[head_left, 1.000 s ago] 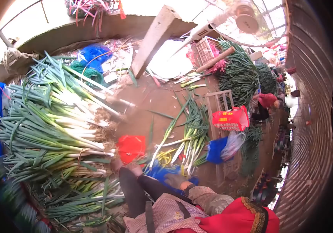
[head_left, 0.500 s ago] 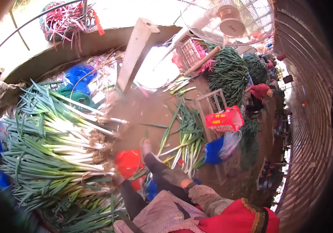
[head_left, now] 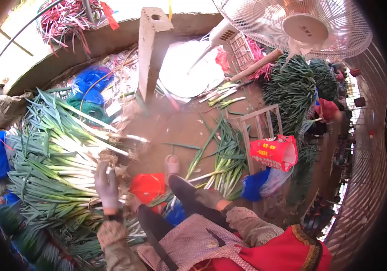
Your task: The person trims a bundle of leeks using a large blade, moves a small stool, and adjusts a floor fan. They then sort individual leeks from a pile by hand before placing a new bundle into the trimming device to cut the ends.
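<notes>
The left hand (head_left: 107,185), fingers spread, lay on the scallion pile (head_left: 58,167) at 9 o'clock; I judged its stalks light, limp, best gripped by the firm white shanks.

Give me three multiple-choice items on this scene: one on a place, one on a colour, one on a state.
1. The left hand is at:
A the pile of green onions
B the fan
C the concrete post

2. The basket beside the wooden frame is:
A blue
B red
C white

3. The left hand's fingers are:
A closed on a knife
B hidden
C stretched out open

Answers:
1 A, the glove lies over the white stalks.
2 B, its wall is red with yellow print.
3 C, the gloved fingers show straight, with nothing between them.
</notes>
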The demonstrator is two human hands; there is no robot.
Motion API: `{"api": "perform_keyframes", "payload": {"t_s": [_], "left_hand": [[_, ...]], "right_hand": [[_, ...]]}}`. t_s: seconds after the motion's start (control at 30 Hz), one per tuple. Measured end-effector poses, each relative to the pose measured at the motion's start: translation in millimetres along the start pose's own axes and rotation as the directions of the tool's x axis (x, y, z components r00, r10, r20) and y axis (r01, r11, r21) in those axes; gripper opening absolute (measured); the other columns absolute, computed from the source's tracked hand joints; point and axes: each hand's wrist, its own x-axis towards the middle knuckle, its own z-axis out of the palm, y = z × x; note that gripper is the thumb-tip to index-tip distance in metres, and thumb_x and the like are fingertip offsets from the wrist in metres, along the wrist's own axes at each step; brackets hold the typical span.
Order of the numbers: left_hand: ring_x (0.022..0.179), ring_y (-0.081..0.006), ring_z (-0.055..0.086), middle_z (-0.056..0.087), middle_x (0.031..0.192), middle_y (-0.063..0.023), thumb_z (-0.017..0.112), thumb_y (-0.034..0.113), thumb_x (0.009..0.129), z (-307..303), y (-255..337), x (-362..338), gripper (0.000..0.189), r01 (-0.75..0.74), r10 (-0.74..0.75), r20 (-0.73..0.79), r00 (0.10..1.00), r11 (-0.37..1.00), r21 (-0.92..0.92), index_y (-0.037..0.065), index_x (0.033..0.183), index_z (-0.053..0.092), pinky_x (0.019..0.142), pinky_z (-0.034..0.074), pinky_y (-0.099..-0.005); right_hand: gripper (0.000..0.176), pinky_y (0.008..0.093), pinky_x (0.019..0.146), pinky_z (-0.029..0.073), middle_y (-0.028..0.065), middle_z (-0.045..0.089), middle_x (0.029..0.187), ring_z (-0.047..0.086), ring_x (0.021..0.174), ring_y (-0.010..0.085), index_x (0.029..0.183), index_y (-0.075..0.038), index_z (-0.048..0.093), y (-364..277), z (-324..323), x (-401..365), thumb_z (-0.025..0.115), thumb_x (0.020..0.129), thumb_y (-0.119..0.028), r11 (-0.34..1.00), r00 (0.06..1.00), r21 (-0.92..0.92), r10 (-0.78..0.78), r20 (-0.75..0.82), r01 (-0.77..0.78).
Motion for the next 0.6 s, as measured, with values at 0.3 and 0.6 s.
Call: {"api": "perform_keyframes", "payload": {"t_s": [0.3,0.6], "left_hand": [[0.132,-0.0352,0.051,0.058,0.14,-0.0143,0.066,0.038,0.094,79,200,288,0.047,-0.654,0.727,-0.194,0.659,0.681,0.329,0.008,0.13,0.061,0.107,0.039,-0.0457],[0.133,-0.0298,0.05,0.059,0.137,-0.0056,0.07,0.04,0.089,132,203,342,0.048,-0.644,0.764,-0.217,0.607,0.633,0.43,0.013,0.127,0.061,0.101,0.042,-0.0442]], "right_hand": [[0.038,0.0474,0.09,0.052,0.0163,0.07,0.114,0.067,0.104,0.0364,0.124,-0.014,0.062,19,-69,3,0.055,0.096,-0.039,1.0,0.996,-0.01,0.014,-0.092,-0.015],[0.026,0.0443,0.086,0.055,0.0153,0.067,0.115,0.067,0.102,0.0345,0.12,-0.008,0.064,62,-136,71,0.058,0.098,-0.02,0.965,0.845,-0.146,-0.26,-0.467,0.217]]}}
